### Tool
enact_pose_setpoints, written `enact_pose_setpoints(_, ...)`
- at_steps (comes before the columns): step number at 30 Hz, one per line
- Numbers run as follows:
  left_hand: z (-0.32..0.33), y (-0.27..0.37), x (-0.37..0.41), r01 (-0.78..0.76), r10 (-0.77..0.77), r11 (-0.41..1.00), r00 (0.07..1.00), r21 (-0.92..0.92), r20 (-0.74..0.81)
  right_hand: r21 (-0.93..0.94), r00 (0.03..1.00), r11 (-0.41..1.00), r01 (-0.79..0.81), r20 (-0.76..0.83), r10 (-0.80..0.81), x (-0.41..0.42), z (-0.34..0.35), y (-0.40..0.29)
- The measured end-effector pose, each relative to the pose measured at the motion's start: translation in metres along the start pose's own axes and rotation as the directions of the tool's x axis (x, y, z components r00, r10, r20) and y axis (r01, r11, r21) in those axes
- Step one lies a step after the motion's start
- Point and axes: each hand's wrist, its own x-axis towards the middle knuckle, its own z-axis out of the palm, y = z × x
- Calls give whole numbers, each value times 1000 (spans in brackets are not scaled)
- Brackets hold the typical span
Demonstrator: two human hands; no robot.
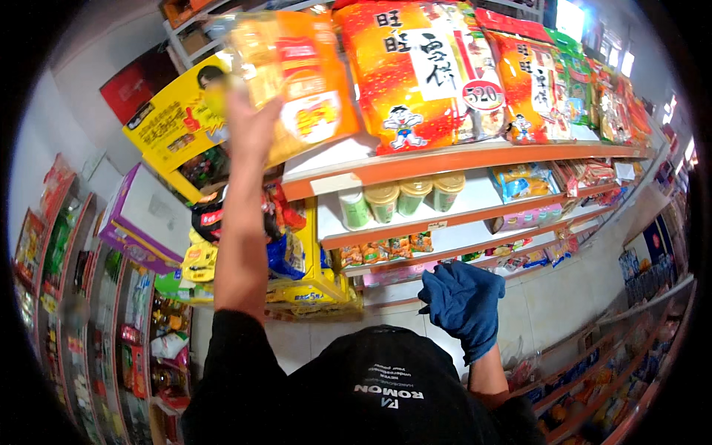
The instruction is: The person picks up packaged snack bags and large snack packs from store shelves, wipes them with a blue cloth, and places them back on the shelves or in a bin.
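My left hand (250, 122) is raised at the upper left, blurred, at the left edge of an orange and clear plastic snack bag (314, 83). Its thumb lies over the front of the bag, which leans on the top shelf (445, 156). A dark blue cloth (464, 303) is bunched around my right hand, low in front of the shelving. The cloth hides the fingers, and only the wrist (489, 370) shows. To the right of the snack bag stands a large red-orange Want Want rice cracker bag (389, 72), with a similar smaller bag (523, 83) beyond it.
Lidded green cups (414, 194) stand on the shelf below. A yellow cardboard display (311, 286) with packets sits beneath my left arm, beside a purple and white box (147, 217). Stocked shelves line the left (111, 311) and lower right (606, 361). Pale floor tiles (534, 317) show between.
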Motion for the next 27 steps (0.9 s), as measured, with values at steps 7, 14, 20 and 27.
enact_pose_setpoints(7,-79,71,-116,-117,53,975,948,-191,-313,-752,733,462,469,40,-679,50,84,-9)
enact_pose_setpoints(14,-6,18,-249,-382,323,882,916,276,238,-829,630,-18,559,439,-640,69,107,11)
enact_pose_setpoints(20,-2,23,-260,-237,41,934,815,268,578,-809,629,-38,586,484,-609,75,102,25)
enact_pose_setpoints(27,-4,11,-270,34,20,998,642,-55,766,-817,574,-134,561,500,-648,38,90,12)
